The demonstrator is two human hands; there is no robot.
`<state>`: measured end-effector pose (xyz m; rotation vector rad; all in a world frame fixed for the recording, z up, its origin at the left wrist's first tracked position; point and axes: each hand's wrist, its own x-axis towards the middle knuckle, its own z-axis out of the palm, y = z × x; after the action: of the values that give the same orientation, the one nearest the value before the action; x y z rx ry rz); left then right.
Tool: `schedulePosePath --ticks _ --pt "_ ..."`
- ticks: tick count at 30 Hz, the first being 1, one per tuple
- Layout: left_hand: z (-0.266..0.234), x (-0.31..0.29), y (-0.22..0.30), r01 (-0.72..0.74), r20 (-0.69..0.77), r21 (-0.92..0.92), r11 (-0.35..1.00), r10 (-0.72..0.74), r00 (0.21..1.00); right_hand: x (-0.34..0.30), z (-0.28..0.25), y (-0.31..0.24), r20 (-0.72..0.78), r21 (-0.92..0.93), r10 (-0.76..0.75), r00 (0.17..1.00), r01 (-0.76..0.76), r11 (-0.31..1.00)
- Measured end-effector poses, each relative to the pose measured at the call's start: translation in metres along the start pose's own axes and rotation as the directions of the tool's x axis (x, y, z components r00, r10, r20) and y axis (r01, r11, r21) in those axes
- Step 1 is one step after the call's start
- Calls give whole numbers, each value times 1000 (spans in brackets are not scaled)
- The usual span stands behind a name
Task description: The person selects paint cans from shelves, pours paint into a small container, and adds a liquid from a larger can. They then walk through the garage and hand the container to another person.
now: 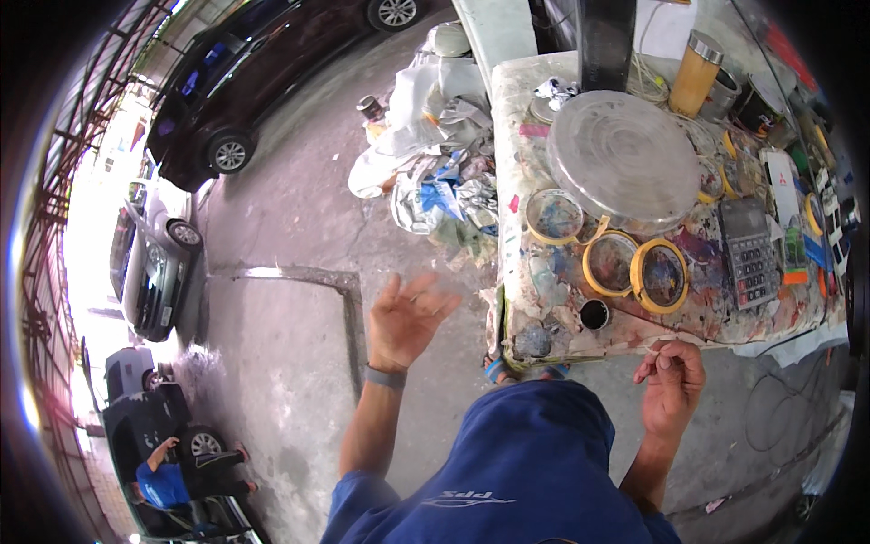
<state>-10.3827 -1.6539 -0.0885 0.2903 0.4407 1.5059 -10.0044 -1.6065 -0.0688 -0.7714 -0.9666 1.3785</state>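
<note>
My left hand (406,325) is raised over the floor, left of the paint-stained table (544,313). Its fingers are spread, a little blurred, with nothing in them. My right hand (671,381) is near the table's front edge, thumb and fingers pinched together; whatever is between them, if anything, is too small to make out. Closest to it on the table are a small cup with dark contents (594,315) and a yellow tape roll (637,283). A second yellow tape roll (589,274) overlaps that one, and a paler tape roll (536,234) lies farther back.
A large round translucent lid (623,159) covers the table's back middle. At the right are a grey calculator (749,254) and a bamboo-coloured tumbler (696,77). Crumpled plastic and paper (435,159) are heaped left of the table. Cars (272,63) and a seated person (168,480) are at far left.
</note>
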Motion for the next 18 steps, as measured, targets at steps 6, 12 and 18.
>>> schedulePosePath --ticks 6,12,18 --pt "48 4 -32 -222 257 961 -164 245 935 7 -5 -1 -21 33 -26 999 27 999" --pt "101 38 -124 -266 296 936 -232 107 949 11 -5 0 22 67 8 1000 -10 998" --pt "105 57 -145 -282 387 832 -478 134 912 7 -3 7 26 36 17 1000 -18 999"
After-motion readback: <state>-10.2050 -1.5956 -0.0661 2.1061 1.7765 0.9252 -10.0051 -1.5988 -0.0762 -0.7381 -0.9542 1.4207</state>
